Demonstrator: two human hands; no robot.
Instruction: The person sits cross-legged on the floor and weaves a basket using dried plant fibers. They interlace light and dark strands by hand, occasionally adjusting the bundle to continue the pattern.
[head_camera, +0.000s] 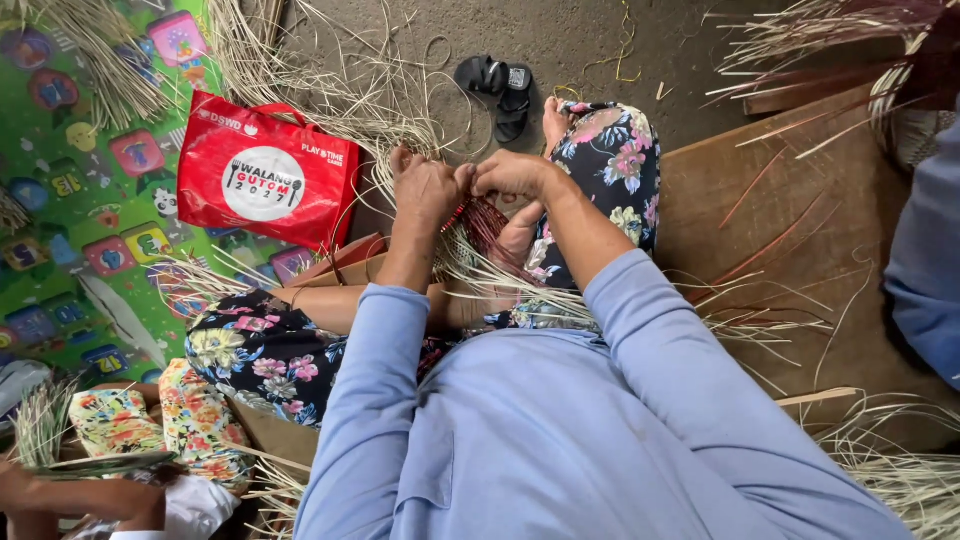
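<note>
Head view, looking down over a light blue long-sleeved shirt (560, 430) and floral trousers (270, 355).

In the centre of the frame, left hand (428, 192) and right hand (512, 174) close together, almost touching, both closed on thin strips of a half-woven piece of pale straw and dark red strands (480, 232). Left fingers curled around a bundle of pale strips; right fingers pinching strips just beside it. Woven piece resting on the lap, just below the hands, with loose pale straw ends (740, 320) spreading out to the right and left.

In the upper left of the frame, red tote bag (262, 172) with a white round mark, lying on a green play mat (60, 200) with coloured squares. Above and around the bag, many loose pale straw strips (340, 90) on the grey floor (600, 40). At the top centre, pair of black sandals (497, 90), near a bare foot (555, 120).

On the right, brown wooden board (790, 230) under the straw. At the right edge, blue sleeve of another person (925, 260). In the lower left corner, hand of another person (80, 495) with green-pale strips, beside floral cloth (160, 420).
</note>
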